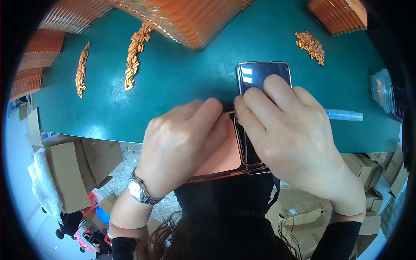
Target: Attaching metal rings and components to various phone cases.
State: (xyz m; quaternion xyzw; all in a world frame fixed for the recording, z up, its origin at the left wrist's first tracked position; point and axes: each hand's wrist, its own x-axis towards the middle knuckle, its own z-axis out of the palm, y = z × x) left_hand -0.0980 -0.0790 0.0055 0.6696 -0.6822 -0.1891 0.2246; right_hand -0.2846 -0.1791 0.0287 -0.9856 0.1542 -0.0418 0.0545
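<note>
A flat rectangular case with a pink panel and a bronze-coloured rim lies at the table's near edge, under my hands. Next to the panel is a black framed part, mostly covered by my right hand. My left hand rests over the panel with its fingers curled together near the seam. Opposite it, my right hand is closed, thumb and fingertips pressed together by the frame's upper edge. Whatever either hand pinches is hidden. Beyond my right fingers lies a dark glossy rectangular panel with a shiny rim.
Small copper-coloured pieces form piles on the green table: a left row, a longer row and a right heap. Orange ribbed trays stand behind. A blue-capped pen and clear tub sit right. Cardboard boxes flank me.
</note>
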